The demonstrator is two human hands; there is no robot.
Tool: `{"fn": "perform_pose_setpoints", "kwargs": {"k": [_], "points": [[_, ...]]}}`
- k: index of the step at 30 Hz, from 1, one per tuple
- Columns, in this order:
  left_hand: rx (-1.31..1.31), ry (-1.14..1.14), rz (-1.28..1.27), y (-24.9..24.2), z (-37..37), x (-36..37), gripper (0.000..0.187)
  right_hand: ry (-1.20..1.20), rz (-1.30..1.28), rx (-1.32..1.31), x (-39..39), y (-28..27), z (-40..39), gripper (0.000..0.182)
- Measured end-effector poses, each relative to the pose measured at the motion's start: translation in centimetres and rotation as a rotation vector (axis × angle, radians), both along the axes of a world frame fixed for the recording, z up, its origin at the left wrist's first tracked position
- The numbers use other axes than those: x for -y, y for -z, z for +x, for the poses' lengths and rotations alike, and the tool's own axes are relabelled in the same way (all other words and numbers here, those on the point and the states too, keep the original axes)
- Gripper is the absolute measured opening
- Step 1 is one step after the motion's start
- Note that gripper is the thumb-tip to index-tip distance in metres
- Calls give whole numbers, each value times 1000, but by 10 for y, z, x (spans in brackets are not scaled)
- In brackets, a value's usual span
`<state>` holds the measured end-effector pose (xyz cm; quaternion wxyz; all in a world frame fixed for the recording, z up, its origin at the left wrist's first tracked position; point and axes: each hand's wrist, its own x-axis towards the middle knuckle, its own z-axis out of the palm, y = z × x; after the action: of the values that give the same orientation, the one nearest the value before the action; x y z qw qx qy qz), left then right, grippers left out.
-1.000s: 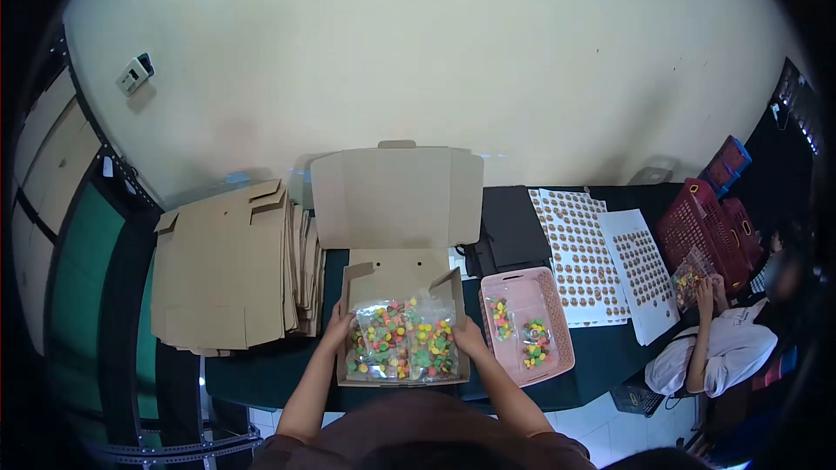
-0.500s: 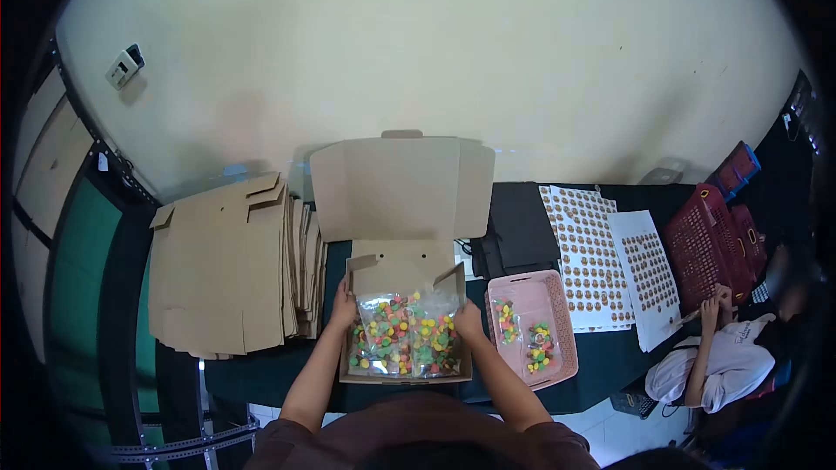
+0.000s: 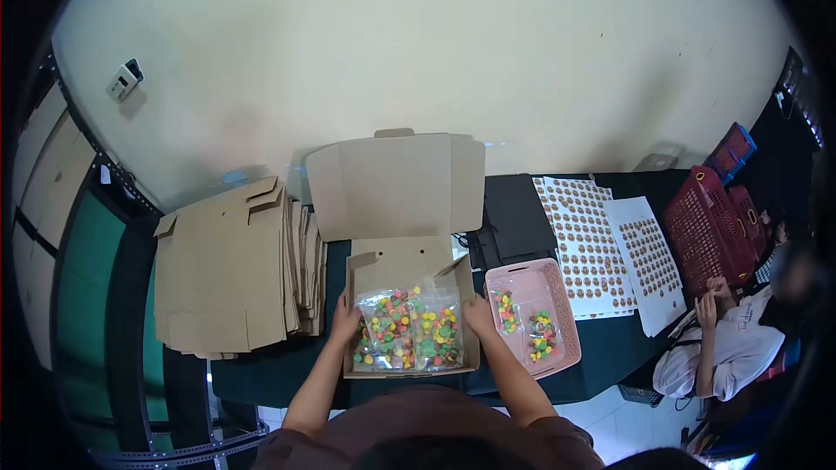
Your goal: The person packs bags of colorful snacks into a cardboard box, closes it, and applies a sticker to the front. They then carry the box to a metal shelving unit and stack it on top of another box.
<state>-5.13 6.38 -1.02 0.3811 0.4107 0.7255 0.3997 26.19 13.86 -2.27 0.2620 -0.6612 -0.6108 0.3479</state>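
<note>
An open cardboard box (image 3: 374, 268) sits in front of me at the table's front edge, its lid raised toward the wall. Clear bags of colourful candies (image 3: 407, 331) lie side by side in it. My left hand (image 3: 346, 317) grips the box's left wall, and my right hand (image 3: 476, 315) holds the right wall; the fingers of both are partly hidden. Just right of my right hand stands a pink plastic basket (image 3: 559, 289) with two small bags of the same candies (image 3: 542, 337).
Flattened cardboard boxes (image 3: 222, 270) are stacked at left. Black sheets (image 3: 514, 218) and printed sticker sheets (image 3: 588, 244) lie right of the box lid. Farther right are a maroon crate (image 3: 710, 231) and a seated person (image 3: 727, 348). A wall (image 3: 418, 43) rises behind the table.
The view has shifted slightly. Both hands stay at the box's sides, with the box and its bags little changed. The person at right has moved their hands a little.
</note>
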Motion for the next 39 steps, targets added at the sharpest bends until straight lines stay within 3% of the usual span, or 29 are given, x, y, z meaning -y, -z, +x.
{"fn": "perform_pose_setpoints", "kwargs": {"k": [7,15,18,20,21,24,25,27,28,32,35,39], "points": [[117,-5,-33,28,7,80,54,22,-63,-134,48,-19,-3,37],[210,-6,2,31,18,103,57,4,-61,-13,75,-19,3,37],[9,30,-22,41,17,105,59,10,-44,57,71,-2,7,37],[-488,-55,116,-16,39,105,61,-8,-49,31,72,-2,8,45],[-488,-46,112,-34,46,101,61,-36,-49,8,71,-3,9,56],[-744,244,198,-51,58,89,66,-6,-4,-26,78,-26,2,61],[-742,249,197,-41,60,84,66,-2,-7,-24,78,-28,0,61],[-698,486,107,-22,68,74,68,-82,308,129,80,-29,-2,61],[-686,561,62,-14,70,73,71,-83,287,123,79,-26,-4,59],[-752,679,-180,17,76,66,79,-83,347,153,84,-31,-1,51],[-711,684,-197,14,73,66,80,-113,387,122,88,-34,15,45],[-676,687,-188,16,71,64,80,21,445,-29,84,-26,39,32]]}}
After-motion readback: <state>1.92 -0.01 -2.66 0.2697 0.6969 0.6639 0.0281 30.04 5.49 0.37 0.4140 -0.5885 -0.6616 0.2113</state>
